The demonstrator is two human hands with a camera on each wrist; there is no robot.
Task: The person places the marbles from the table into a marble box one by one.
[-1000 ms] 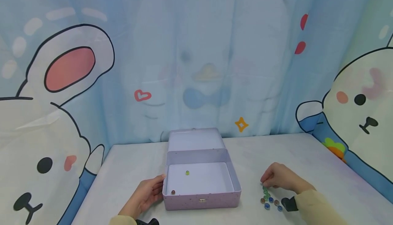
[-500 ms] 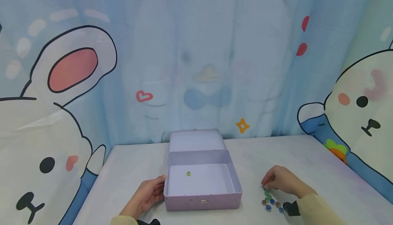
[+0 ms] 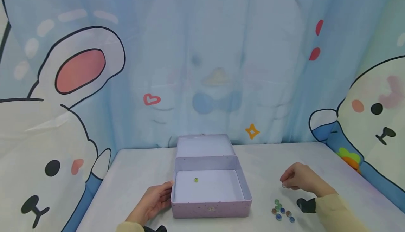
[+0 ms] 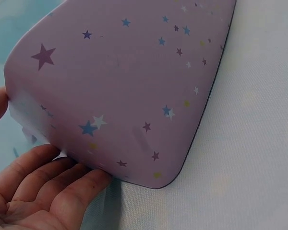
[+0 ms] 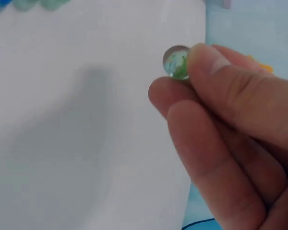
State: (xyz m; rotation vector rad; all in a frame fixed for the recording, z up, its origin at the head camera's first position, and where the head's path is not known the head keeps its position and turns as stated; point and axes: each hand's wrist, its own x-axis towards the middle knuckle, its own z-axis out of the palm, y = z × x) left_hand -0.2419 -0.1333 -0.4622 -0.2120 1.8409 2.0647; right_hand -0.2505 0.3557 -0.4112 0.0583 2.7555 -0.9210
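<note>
My right hand (image 3: 305, 181) pinches a clear glass marble (image 5: 176, 61) between thumb and fingertips, above the table; green shows inside it. Just in front of that hand, several green, blue and brown marbles (image 3: 283, 210) lie in a loose cluster. An open lilac box (image 3: 211, 209) stands at mid-table, its lid raised at the back. Inside it lies one yellow-green marble (image 3: 196, 180). At the box's left side rests my left hand (image 3: 155, 202), its fingers touching the star-printed wall (image 4: 120, 91). The floor just behind the box's front wall is hidden.
A white cloth covers the table (image 3: 139, 165). Behind it hangs a blue curtain (image 3: 218, 49) printed with cartoon animals. Dark wrist straps (image 3: 307, 205) sit at both cuffs.
My right hand has lifted a marble from the cluster and moved slightly up and right. My left hand stays at the box. A brown marble in the box has dropped out of sight.
</note>
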